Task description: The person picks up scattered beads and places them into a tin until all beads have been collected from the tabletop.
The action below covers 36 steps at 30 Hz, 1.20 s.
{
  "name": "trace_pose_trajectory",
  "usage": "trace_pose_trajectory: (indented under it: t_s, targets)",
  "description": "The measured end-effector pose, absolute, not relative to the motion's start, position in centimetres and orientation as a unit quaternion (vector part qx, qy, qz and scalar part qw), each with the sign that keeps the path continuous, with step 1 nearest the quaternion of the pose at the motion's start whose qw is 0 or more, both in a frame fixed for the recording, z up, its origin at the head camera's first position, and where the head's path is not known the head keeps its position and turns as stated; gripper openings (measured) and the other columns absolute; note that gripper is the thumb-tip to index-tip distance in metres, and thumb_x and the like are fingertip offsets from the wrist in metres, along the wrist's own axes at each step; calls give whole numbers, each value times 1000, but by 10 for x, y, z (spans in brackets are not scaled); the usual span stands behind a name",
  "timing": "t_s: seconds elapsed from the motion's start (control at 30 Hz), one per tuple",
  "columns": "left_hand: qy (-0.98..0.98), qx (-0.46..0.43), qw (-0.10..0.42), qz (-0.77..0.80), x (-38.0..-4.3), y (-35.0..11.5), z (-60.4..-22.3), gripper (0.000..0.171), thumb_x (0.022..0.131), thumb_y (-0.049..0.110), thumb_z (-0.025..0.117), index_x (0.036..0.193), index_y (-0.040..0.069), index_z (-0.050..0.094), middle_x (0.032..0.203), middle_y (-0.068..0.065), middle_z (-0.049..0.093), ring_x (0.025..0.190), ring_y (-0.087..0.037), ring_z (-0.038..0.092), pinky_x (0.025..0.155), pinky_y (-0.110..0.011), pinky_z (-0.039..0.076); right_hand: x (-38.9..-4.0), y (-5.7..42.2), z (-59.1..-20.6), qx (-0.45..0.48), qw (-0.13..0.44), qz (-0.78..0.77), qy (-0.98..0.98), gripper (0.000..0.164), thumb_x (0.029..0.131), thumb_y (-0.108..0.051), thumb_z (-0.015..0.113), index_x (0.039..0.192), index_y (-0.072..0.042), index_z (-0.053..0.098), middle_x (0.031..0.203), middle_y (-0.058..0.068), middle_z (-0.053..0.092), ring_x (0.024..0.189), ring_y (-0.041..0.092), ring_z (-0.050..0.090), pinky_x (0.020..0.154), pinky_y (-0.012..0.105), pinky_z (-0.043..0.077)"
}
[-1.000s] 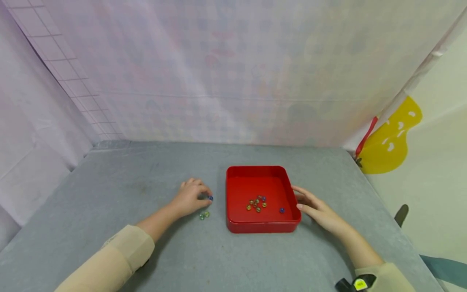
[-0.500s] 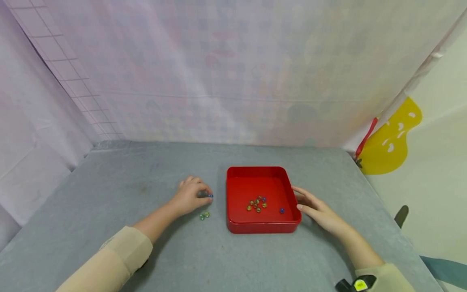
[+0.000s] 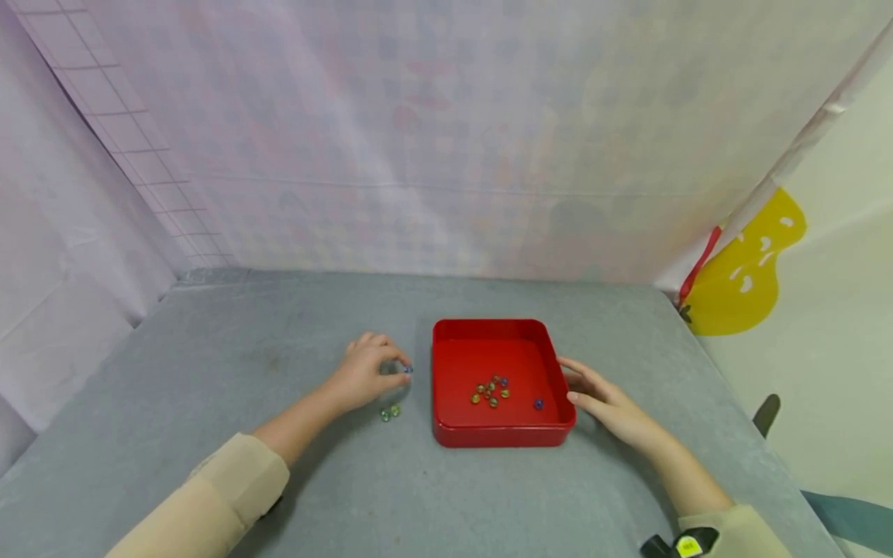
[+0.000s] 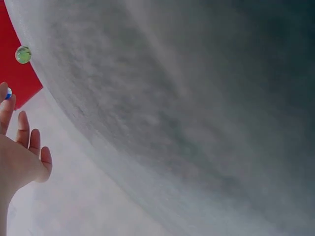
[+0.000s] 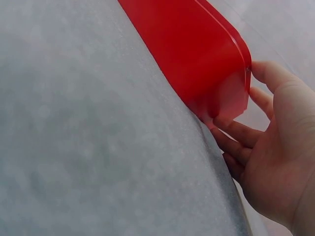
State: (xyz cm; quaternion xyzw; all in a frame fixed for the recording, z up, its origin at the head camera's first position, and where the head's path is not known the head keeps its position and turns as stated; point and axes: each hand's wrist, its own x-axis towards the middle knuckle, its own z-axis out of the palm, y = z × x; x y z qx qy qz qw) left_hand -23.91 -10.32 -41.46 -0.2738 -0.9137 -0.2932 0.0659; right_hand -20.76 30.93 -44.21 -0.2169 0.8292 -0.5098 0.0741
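My left hand pinches a blue marble between thumb and index fingertip, left of a square red tray. In the left wrist view the blue marble peeks out between the fingertips, while the other fingers spread away. Two greenish marbles lie on the table just below that hand. Inside the tray several amber marbles cluster with a blue one, and another blue marble sits apart near the right wall. My right hand touches the tray's right side with extended fingers, thumb at the rim.
A grey cloth covers the table. Pale patterned curtains hang behind it and at the left. On the right hangs a white sheet with a yellow printed shape.
My left hand has shifted slightly right and away from me, carrying the blue marble nearer to the tray. The right hand and tray stay in place.
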Motion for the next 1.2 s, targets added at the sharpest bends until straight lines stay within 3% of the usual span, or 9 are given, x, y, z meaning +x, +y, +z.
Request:
trace_pose_trajectory:
  t_s: [0.37, 0.6, 0.97, 1.2]
  targets:
    - [-905, -276, 73, -314, -239, -95, -407, 16, 81, 20, 77, 96, 15, 74, 97, -5, 60, 95, -19, 45, 84, -43, 31, -207, 309, -441, -223, 71, -507, 829, 52, 100, -13, 49, 148, -7, 32, 135, 25, 47, 122, 34, 47, 90, 25, 42]
    - [-901, -258, 57, -343, -238, -87, -402, 15, 85, 21, 75, 99, 16, 73, 98, -6, 59, 98, -18, 44, 86, -44, 31, -207, 310, -442, -219, 77, -511, 828, 52, 100, -14, 49, 149, -9, 31, 136, 25, 46, 123, 42, 43, 90, 24, 42]
    - [-894, -253, 49, -367, -238, -74, -397, 13, 86, 23, 73, 98, 19, 73, 102, -3, 58, 100, -16, 43, 92, -45, 29, -207, 310, -442, -217, 76, -510, 829, 52, 100, -15, 49, 149, -9, 31, 136, 24, 47, 123, 42, 44, 90, 24, 42]
    - [-888, -257, 46, -379, -237, -63, -396, 9, 86, 25, 74, 94, 24, 71, 101, 7, 55, 103, -14, 42, 95, -46, 27, -207, 311, -443, -220, 72, -511, 828, 52, 100, -14, 49, 149, -8, 31, 136, 24, 47, 121, 23, 49, 90, 24, 42]
